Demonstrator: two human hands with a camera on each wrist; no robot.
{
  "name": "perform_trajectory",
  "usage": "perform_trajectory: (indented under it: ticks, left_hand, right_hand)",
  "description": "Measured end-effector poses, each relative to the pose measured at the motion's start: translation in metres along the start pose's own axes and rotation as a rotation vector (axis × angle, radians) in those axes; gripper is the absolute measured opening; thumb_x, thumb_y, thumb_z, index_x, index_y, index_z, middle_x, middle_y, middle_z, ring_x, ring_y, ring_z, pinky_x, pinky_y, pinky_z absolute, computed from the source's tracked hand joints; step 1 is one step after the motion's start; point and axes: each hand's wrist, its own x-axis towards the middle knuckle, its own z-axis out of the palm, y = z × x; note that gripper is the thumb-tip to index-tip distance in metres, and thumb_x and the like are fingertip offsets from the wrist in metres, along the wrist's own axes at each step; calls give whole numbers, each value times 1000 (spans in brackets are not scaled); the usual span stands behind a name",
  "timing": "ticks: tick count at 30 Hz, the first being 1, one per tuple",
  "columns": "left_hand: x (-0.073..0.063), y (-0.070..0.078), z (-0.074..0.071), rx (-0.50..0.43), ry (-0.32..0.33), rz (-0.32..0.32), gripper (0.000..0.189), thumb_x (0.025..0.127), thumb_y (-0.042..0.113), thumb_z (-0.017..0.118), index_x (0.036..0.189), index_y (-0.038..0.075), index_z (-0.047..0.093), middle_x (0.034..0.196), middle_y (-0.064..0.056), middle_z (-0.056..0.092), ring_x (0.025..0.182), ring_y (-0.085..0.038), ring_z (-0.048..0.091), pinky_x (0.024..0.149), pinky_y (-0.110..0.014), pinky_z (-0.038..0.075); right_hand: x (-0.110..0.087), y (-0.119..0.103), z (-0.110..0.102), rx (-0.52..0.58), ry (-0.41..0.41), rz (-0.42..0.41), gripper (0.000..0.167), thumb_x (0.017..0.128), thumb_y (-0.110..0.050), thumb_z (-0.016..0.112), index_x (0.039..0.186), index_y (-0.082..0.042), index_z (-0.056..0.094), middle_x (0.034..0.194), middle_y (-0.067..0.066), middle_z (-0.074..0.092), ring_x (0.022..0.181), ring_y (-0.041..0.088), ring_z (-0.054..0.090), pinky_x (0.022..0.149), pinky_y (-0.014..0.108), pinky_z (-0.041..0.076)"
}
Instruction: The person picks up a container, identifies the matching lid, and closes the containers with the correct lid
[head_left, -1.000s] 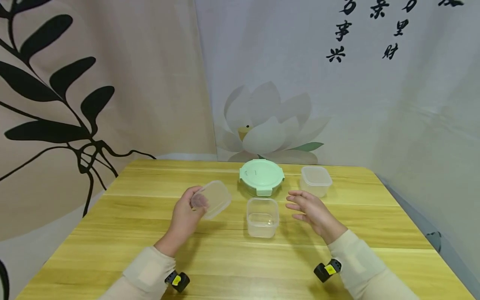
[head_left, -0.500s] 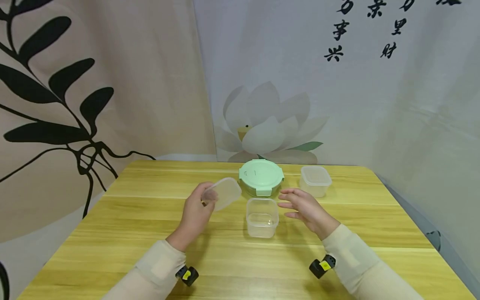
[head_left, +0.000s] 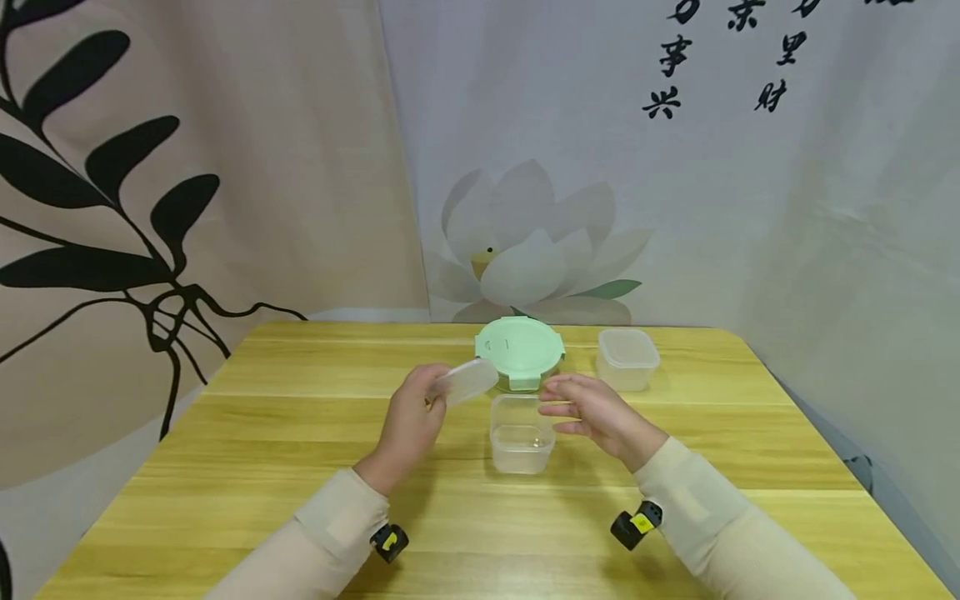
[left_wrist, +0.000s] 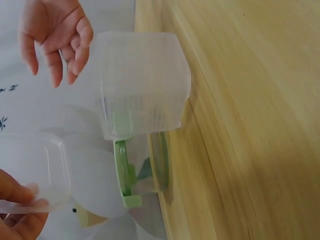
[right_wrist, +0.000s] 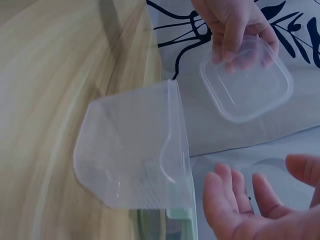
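My left hand (head_left: 408, 425) pinches a clear square plastic lid (head_left: 467, 382) by its near-left edge and holds it tilted, up and left of an uncovered clear plastic container (head_left: 522, 450). In the right wrist view the lid (right_wrist: 250, 82) shows its raised rim, with the thumb on one face and fingers behind it. The container stands upright on the table. My right hand (head_left: 596, 417) holds nothing; its fingers, loosely spread, hover at the container's right rim. The left wrist view shows that right hand (left_wrist: 55, 40) palm up front beyond the container (left_wrist: 145, 85).
Right behind the container stands a round box with a mint-green clip lid (head_left: 519, 348). A second clear container, with its lid on (head_left: 628, 358), is at the back right. The wooden table (head_left: 300, 400) ends at a fabric backdrop (head_left: 337, 167).
My left hand has carried the lid rightward towards the container, and the lid has tipped flatter. My right hand has moved left, from beside the container to its rim.
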Motion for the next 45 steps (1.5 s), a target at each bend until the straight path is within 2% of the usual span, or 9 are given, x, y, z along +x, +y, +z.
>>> perform_trajectory:
  ticks: [4, 9, 14, 19, 24, 28, 33, 39, 45]
  left_hand:
    - [1, 2, 4, 12, -8, 43, 28, 81, -19, 60, 102, 1, 65, 101, -14, 63, 92, -28, 61, 74, -43, 54]
    - [3, 2, 8, 60, -17, 113, 28, 83, -17, 62, 101, 4, 66, 99, -10, 63, 93, -26, 63, 79, -42, 55]
    - [5, 1, 12, 113, -1, 260, 28, 81, -19, 63, 97, 4, 66, 94, -10, 62, 87, -26, 64, 75, -39, 57]
    - [6, -2, 17, 174, 18, 393, 31, 77, -23, 64, 94, 3, 66, 89, -9, 61, 82, -23, 63, 71, -34, 57]
    - [7, -3, 20, 234, 22, 507, 34, 73, -23, 66, 94, 3, 66, 88, -9, 60, 79, -23, 61, 67, -32, 56]
    - [6, -5, 23, 254, 55, 598, 35, 71, -24, 67, 92, 4, 65, 87, -9, 60, 79, -24, 61, 65, -31, 56]
    - [5, -8, 27, 245, 75, 645, 36, 69, -24, 69, 91, 4, 64, 87, -9, 60, 78, -23, 61, 64, -31, 56]
    - [3, -10, 28, 276, 69, 691, 39, 66, -23, 72, 92, 5, 63, 88, -9, 61, 80, -24, 63, 66, -31, 57]
    - [1, -9, 30, 299, 33, 714, 42, 64, -20, 77, 93, 6, 62, 92, -8, 61, 85, -23, 63, 71, -31, 57]
  right_hand:
    - [2, 2, 4, 30, -47, 10, 42, 102, -23, 41, 131, 7, 43, 133, 25, 50, 109, 23, 60, 90, 37, 50]
    - [4, 4, 9, 55, -66, 25, 48, 103, -24, 39, 137, 10, 37, 136, 27, 47, 112, 25, 59, 96, 41, 48]
    - [6, 1, 13, 103, -95, 36, 51, 104, -25, 37, 140, 10, 34, 140, 30, 43, 114, 25, 58, 101, 45, 45]
    - [10, 0, 17, 165, -109, 55, 49, 104, -27, 38, 136, 10, 38, 136, 28, 47, 105, 19, 62, 102, 46, 44]
    - [14, 1, 20, 190, -130, 77, 50, 104, -29, 35, 137, 9, 37, 128, 19, 54, 100, 16, 62, 97, 41, 47]
    - [16, 1, 20, 224, -146, 92, 42, 104, -30, 36, 127, 4, 47, 116, 11, 61, 97, 15, 63, 89, 36, 51]
    - [18, 3, 20, 297, -170, 112, 30, 103, -29, 38, 113, -5, 52, 98, 3, 66, 91, 14, 65, 81, 30, 53]
    - [18, 5, 20, 339, -189, 129, 27, 104, -28, 36, 109, -7, 52, 93, 1, 66, 88, 14, 66, 78, 28, 54]
    - [18, 7, 19, 344, -200, 118, 33, 103, -21, 36, 126, 1, 45, 93, 0, 69, 89, 13, 65, 81, 29, 54]
